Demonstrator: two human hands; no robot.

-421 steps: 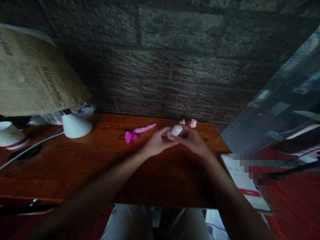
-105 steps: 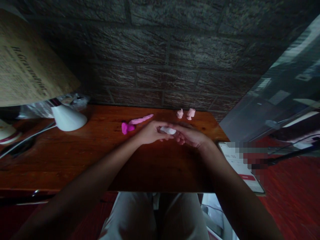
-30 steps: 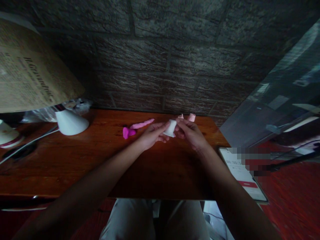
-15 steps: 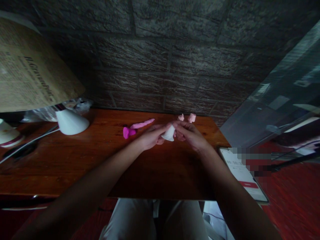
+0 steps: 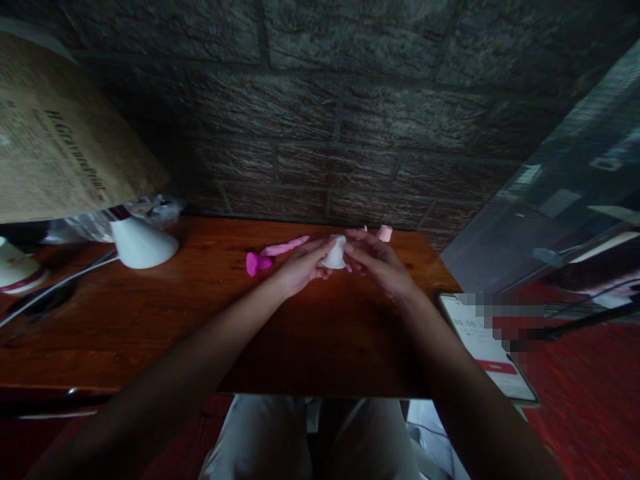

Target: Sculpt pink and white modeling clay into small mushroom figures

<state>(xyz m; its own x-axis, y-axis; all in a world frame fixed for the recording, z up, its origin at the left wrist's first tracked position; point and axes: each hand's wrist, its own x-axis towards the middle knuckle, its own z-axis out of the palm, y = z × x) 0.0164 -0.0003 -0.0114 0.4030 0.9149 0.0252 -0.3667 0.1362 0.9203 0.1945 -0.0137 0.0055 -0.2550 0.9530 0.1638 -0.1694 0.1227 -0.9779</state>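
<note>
Between my hands, above the table, is a white bell-shaped piece of what looks like modelling clay (image 5: 335, 255), narrow at the top and flared at the bottom. My left hand (image 5: 304, 268) grips it from the left, thumb on the near side and fingers curled behind. On the other side, the fingertips of my right hand (image 5: 375, 260) press against its right edge. A tiny pink bit (image 5: 349, 268) shows under the right fingers. Left of my hands lie a magenta clay lump (image 5: 258, 264) and a long pink clay strip (image 5: 286, 247). Behind the right hand sits a pale pink clay piece (image 5: 385, 233).
A lamp with a printed paper shade (image 5: 75, 140) and white base (image 5: 143, 241) stands at the left, beside a paper cup (image 5: 17, 267). A phone (image 5: 480, 347) lies at the table's right edge. The brick wall (image 5: 300, 120) rises behind the table (image 5: 310, 347).
The white clay has moved slightly up and left and now stands more upright. My right hand has shifted its fingers around the edge, covering more of the small pink piece behind.
</note>
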